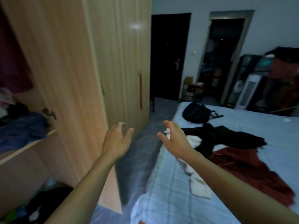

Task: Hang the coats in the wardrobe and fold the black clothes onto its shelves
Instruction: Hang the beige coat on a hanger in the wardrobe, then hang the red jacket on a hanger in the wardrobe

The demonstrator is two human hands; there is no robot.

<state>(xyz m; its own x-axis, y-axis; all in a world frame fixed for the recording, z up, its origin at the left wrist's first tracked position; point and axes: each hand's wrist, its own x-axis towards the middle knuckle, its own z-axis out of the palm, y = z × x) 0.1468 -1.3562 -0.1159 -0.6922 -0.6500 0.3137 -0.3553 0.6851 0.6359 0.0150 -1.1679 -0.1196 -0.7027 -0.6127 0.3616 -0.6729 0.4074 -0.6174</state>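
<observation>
Both hands empty, fingers spread — left hand (117, 139), right hand (174, 139) — reaching toward the black garment (223, 138) on the bed (242, 123); next, probably, grasping it for folding.

Black clothes (226, 138), a dark red coat (252, 172) and a white garment (199, 186) lie on the pale blue quilted bed (258, 126) beside the light wood-grain wardrobe (72, 62).

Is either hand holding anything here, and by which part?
Nothing is held: left hand and right hand are both open, empty, reaching toward the black garment.
</observation>
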